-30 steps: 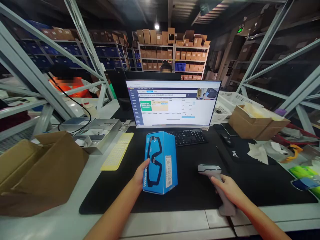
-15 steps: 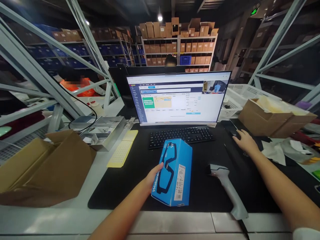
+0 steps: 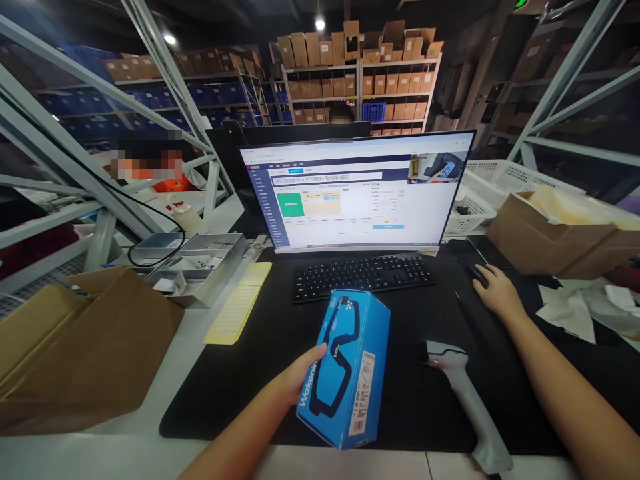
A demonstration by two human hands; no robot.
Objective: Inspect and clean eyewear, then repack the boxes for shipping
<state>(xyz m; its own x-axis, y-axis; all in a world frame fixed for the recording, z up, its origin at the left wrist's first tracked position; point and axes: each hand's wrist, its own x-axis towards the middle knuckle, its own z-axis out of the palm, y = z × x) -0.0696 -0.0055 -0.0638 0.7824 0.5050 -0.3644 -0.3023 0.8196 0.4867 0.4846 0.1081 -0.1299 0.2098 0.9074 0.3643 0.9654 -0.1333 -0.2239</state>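
My left hand (image 3: 304,373) grips a blue box (image 3: 336,367) by its left side, thumb on the front. The box shows a black glasses-like outline, the word "Wakening" and a white barcode label on its right side. It is tilted over the black desk mat (image 3: 240,393). My right hand (image 3: 497,290) is closed over a dark computer mouse (image 3: 479,272), mostly hidden under the fingers. Between my arms lies a grey barcode scanner (image 3: 467,393). Behind the box are a black keyboard (image 3: 365,275) and a lit monitor (image 3: 345,207).
An open cardboard box (image 3: 100,353) stands at left, near a grey parts tray (image 3: 200,267) and yellow label sheets (image 3: 240,303). On the right are another carton (image 3: 545,233), a white basket (image 3: 470,213) and crumpled paper (image 3: 567,310). A person in orange (image 3: 173,177) is beyond the frame.
The number in the monitor's search field has given way to grey Chinese text. My view has shifted slightly. The blue box stays in my left hand and my right hand stays on the mouse.
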